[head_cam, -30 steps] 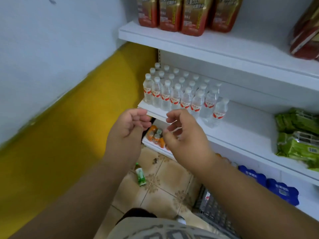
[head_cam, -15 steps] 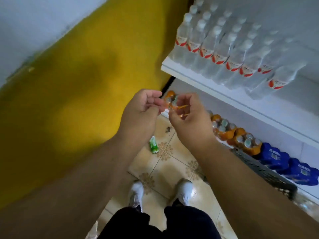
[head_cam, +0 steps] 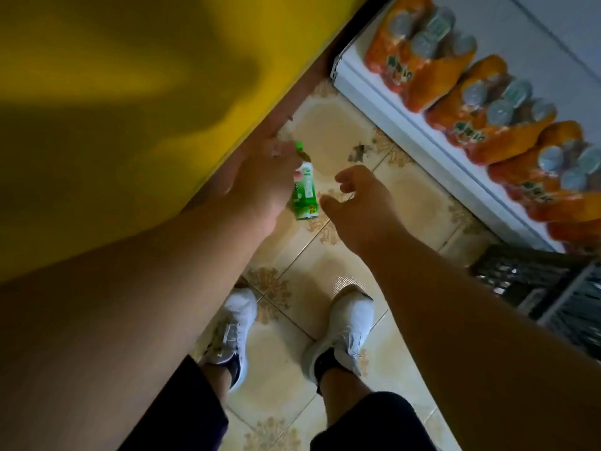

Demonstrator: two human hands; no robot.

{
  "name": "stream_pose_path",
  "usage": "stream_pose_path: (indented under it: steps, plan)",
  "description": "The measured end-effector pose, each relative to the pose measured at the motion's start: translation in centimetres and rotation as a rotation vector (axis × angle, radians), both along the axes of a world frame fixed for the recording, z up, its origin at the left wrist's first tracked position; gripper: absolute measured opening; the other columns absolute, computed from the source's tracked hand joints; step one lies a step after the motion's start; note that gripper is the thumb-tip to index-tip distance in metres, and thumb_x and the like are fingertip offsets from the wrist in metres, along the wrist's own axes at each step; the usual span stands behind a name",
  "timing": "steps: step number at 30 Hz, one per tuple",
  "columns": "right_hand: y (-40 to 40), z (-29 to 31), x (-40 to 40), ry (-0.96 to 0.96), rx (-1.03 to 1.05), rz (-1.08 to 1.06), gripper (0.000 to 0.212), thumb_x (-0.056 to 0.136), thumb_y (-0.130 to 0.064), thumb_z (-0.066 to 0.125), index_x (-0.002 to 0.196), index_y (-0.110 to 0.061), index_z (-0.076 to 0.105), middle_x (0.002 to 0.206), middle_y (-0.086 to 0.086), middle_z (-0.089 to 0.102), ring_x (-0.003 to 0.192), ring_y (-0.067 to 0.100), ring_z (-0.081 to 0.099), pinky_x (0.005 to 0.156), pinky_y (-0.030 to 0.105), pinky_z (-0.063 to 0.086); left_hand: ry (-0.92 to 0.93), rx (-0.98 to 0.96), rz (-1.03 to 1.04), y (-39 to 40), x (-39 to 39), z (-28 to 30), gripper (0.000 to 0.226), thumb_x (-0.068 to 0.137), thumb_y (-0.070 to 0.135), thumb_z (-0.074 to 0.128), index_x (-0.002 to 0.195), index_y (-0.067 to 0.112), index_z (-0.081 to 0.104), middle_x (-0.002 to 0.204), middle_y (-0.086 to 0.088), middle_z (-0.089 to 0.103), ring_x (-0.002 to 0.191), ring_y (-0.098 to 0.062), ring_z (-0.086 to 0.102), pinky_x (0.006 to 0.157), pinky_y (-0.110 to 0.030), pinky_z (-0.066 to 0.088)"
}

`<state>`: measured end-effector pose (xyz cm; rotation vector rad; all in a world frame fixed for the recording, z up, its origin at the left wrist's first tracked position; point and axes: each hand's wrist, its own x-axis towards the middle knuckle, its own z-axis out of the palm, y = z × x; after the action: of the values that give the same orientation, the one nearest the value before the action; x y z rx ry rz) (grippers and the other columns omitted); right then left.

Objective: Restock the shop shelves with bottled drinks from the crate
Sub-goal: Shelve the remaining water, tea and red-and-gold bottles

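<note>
Item: green bottle (head_cam: 305, 187), lying on the floor tiles (head_cam: 338, 131) by the yellow wall (head_cam: 130, 92). Long axis 11-to-5 o'clock, cap at 11.

I read my left hand (head_cam: 263, 187) as nearer, overlapping its left side, contact uncertain; my right hand (head_cam: 354, 203) lies at its 3 o'clock. Both hands loosely spread, holding nothing.

Appearance: green cap, green-and-white label.

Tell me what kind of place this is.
Most likely a small shop aisle: wrapped packs of orange drink bottles fill a low white shelf, a dark crate sits beside it, and a green bottle lies on the tiled floor.
</note>
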<state>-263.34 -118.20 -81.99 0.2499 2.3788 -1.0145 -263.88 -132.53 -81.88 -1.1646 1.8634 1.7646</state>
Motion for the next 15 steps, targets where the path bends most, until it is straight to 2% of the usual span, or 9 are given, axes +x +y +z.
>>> stream_pose_path:
  steps: [2, 4, 7, 9, 11, 13, 15]
  plan:
    - [-0.3, -5.2, -0.5, -0.028, 0.028, 0.061, 0.036, 0.092, -0.033, 0.068, 0.125, -0.027, 0.057, 0.12, -0.003, 0.061, 0.092, 0.016, 0.061, 0.072, 0.033, 0.056, -0.06, 0.019, -0.026, -0.5, 0.1, -5.4, 0.022, 0.1, 0.016, 0.058, 0.122, 0.017, 0.061, 0.115, -0.006, 0.07, 0.101, -0.017, 0.069, 0.094, -0.035, 0.055]
    - [-0.7, -9.8, -0.9, -0.089, 0.016, 0.058, 0.035, 0.095, -0.034, 0.065, 0.128, -0.026, 0.057, 0.125, -0.001, 0.062, 0.093, 0.016, 0.062, 0.075, 0.033, 0.057, -0.117, 0.001, -0.081, -0.7, 0.5, -10.1, 0.029, 0.101, 0.019, 0.054, 0.13, 0.011, 0.058, 0.126, -0.012, 0.068, 0.106, -0.024, 0.068, 0.099, -0.041, 0.054]
    - [-0.2, -15.6, -1.5, -0.196, 0.0, 0.051, 0.035, 0.096, -0.036, 0.063, 0.13, -0.027, 0.06, 0.129, 0.0, 0.061, 0.076, 0.004, 0.058, 0.052, 0.016, 0.044, -0.182, -0.031, -0.133, -0.5, 0.6, -15.2, 0.036, 0.103, 0.023, 0.049, 0.135, 0.008, 0.056, 0.135, -0.015, 0.062, 0.122, -0.031, 0.061, 0.106, -0.046, 0.049]
    - [-0.1, -19.4, -2.0, -0.248, 0.03, 0.1, 0.035, 0.099, -0.037, 0.058, 0.133, -0.027, 0.06, 0.133, 0.001, 0.062, 0.074, 0.002, 0.059, 0.049, 0.013, 0.041, -0.244, -0.056, -0.185, -0.3, 0.3, -18.2, 0.031, 0.105, 0.021, 0.046, 0.132, 0.011, 0.057, 0.136, -0.011, 0.06, 0.124, -0.028, 0.059, 0.109, -0.045, 0.046]
    - [-0.1, -22.8, -2.5, -0.277, 0.037, 0.117, 0.04, 0.102, -0.04, 0.051, 0.138, -0.023, 0.056, 0.128, 0.004, 0.062, 0.08, 0.011, 0.063, 0.055, 0.019, 0.045, -0.25, -0.105, -0.168, 0.2, -0.1, -21.5, 0.025, 0.106, 0.022, 0.046, 0.125, 0.012, 0.059, 0.128, -0.011, 0.062, 0.12, -0.027, 0.06, 0.106, -0.042, 0.048]
    - [-0.5, -25.3, -3.0, -0.313, 0.063, 0.129, 0.048, 0.104, -0.047, 0.043, 0.139, -0.015, 0.052, 0.113, 0.005, 0.058, 0.076, 0.015, 0.059, 0.053, 0.026, 0.042, -0.268, -0.131, -0.2, 0.6, -0.5, -23.8, 0.03, 0.107, 0.024, 0.043, 0.13, 0.011, 0.057, 0.122, -0.007, 0.062, 0.115, -0.023, 0.061, 0.099, -0.033, 0.05]
    - [-1.1, -27.5, -3.8, -0.372, 0.071, 0.151, 0.053, 0.105, -0.052, 0.035, 0.133, -0.011, 0.053, 0.107, 0.011, 0.057, 0.077, 0.022, 0.058, 0.057, 0.031, 0.044, -0.275, -0.123, -0.196, 1.1, -1.0, -25.4, 0.034, 0.108, 0.028, 0.041, 0.136, 0.014, 0.055, 0.129, -0.005, 0.061, 0.12, -0.021, 0.059, 0.103, -0.03, 0.046]
